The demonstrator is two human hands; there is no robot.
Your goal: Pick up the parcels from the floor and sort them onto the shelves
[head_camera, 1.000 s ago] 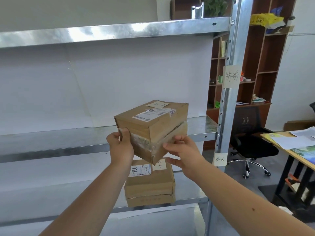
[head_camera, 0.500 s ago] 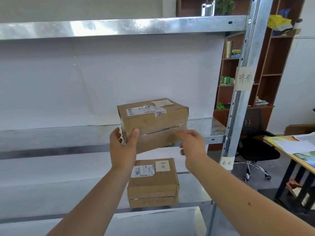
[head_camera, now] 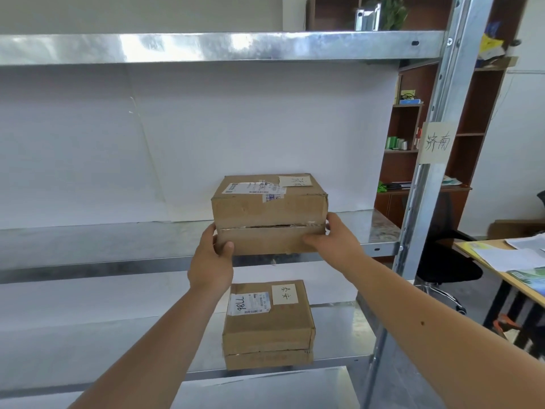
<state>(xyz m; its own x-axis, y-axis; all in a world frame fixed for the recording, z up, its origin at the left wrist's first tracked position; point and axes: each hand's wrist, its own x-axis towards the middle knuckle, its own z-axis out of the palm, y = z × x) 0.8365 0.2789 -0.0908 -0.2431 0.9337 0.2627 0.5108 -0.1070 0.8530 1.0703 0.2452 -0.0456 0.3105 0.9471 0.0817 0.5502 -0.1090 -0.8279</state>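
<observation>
A brown cardboard parcel [head_camera: 269, 211] with a shipping label and a handwritten paper tag on top sits square at the front edge of the middle metal shelf [head_camera: 103, 240]. My left hand [head_camera: 211, 262] grips its lower left corner and my right hand [head_camera: 336, 240] holds its lower right corner. A second brown parcel [head_camera: 267, 323], with a white label and a handwritten tag, rests on the lower shelf [head_camera: 88, 358] directly below.
A slotted steel upright [head_camera: 427, 184] with a handwritten paper sign [head_camera: 437, 142] bounds the shelves on the right. Beyond it are a brown bookcase [head_camera: 410, 134], a black office chair [head_camera: 442, 261] and a desk with papers [head_camera: 513, 258]. The top shelf [head_camera: 206, 47] runs overhead.
The parcel has turned from tilted to square and moved up and forward onto the middle shelf's edge. My right hand shifted to its lower right corner.
</observation>
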